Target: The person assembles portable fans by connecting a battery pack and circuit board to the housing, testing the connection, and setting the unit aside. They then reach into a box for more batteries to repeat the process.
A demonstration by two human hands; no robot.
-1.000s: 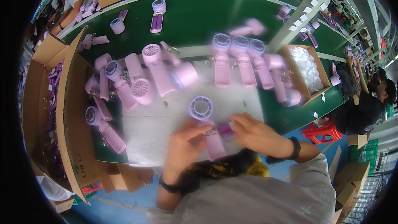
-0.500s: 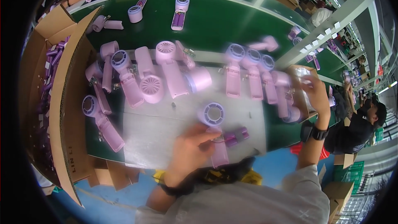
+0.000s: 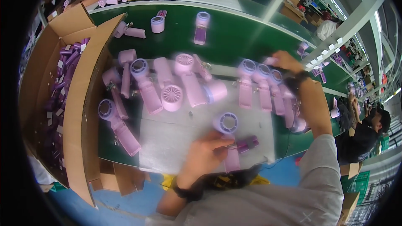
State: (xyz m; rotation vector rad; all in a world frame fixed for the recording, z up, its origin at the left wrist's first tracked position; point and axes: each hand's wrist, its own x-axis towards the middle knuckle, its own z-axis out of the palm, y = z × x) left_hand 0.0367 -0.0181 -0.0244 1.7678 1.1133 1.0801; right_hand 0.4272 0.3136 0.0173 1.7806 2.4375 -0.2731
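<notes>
Left fingers (image 3: 215, 143) are clamped on a pink fan (image 3: 231, 159) mid-body, purple part (image 3: 247, 143) just right of them. Right fingers (image 3: 280, 57) are at another pink piece (image 3: 270, 61), too blurry to tell if gripping.

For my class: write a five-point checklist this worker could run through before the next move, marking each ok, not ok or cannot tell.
1. Left hand on the pink fan: ok, its fingers are at the neck.
2. Ring head over the white sheet: ok.
3. Purple pack clear of the ring head: ok, it lies to the right of the fan's handle.
4. Both hands at the fan: not ok, the right hand is out at the far right.
5. Right hand gripping the pale pink thing firmly: cannot tell, its fingers are there but blurred.
</notes>
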